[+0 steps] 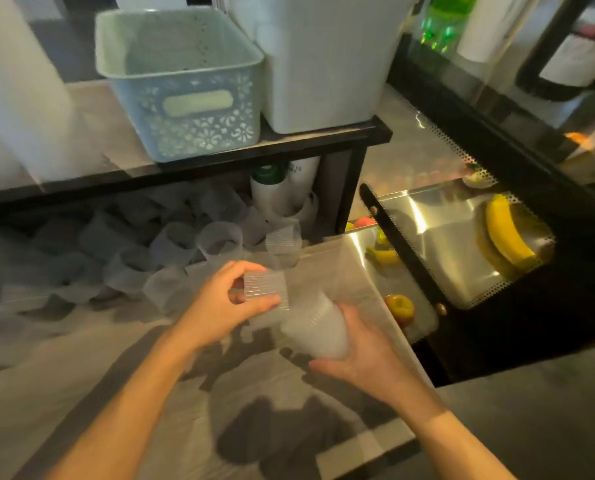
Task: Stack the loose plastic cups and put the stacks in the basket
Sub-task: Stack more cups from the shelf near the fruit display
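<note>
We stand at a pale tabletop (64, 358) with a black shelf (220, 154) raised over its back edge and a glass-fronted display case (462, 258) to our right, where a banana (507, 233) and an apple (399, 306) lie. The basket (181, 81), pale blue with a cut-out flower pattern, sits on the shelf beside a white bin (327, 64); from what we can see into it, it holds no stacks yet. It is within reach above the work, so finished stacks need only be lifted up and in.

The loose cups (171, 244) lie scattered on the tabletop under and in front of the shelf, many on their sides and a few upright, such as the ribbed one (284, 242) near the shelf's leg.

Our left hand (226, 303) pinches a single ribbed cup (265, 287), its fingers curled over the top and its thumb underneath. Our right hand (362, 355) cradles a short stack (315, 329) from below, its fingers wrapped round the far side, with the stack tilted so its open mouth faces the left hand. The two sit just beside each other, the single cup at the stack's rim. We judge the tilt is there so the cup slides straight in, and that many cups remain to gather.
</note>
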Action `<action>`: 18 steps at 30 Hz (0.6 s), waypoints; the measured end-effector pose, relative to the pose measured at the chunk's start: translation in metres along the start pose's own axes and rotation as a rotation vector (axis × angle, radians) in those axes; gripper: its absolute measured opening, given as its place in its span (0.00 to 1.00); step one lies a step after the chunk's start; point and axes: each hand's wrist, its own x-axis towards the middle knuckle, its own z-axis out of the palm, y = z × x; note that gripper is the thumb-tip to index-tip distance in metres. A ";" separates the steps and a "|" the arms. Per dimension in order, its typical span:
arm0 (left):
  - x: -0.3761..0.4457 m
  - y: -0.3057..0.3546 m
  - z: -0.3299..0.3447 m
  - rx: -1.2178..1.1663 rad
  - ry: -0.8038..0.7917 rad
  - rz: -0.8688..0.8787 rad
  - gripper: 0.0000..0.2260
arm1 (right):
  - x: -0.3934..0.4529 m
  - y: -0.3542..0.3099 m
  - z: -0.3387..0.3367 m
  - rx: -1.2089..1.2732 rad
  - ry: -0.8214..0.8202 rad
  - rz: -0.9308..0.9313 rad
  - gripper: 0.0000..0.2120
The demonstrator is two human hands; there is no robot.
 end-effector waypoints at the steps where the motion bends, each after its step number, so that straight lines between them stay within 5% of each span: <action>1: -0.007 0.003 -0.003 0.005 -0.015 0.018 0.22 | 0.001 -0.006 0.004 -0.008 -0.011 -0.023 0.45; 14: -0.064 -0.014 0.027 -0.048 -0.056 -0.112 0.30 | -0.008 -0.038 0.051 -0.056 -0.148 -0.172 0.44; 18: -0.042 -0.021 0.022 -0.093 0.248 -0.149 0.28 | -0.008 -0.035 0.048 -0.028 -0.106 -0.105 0.44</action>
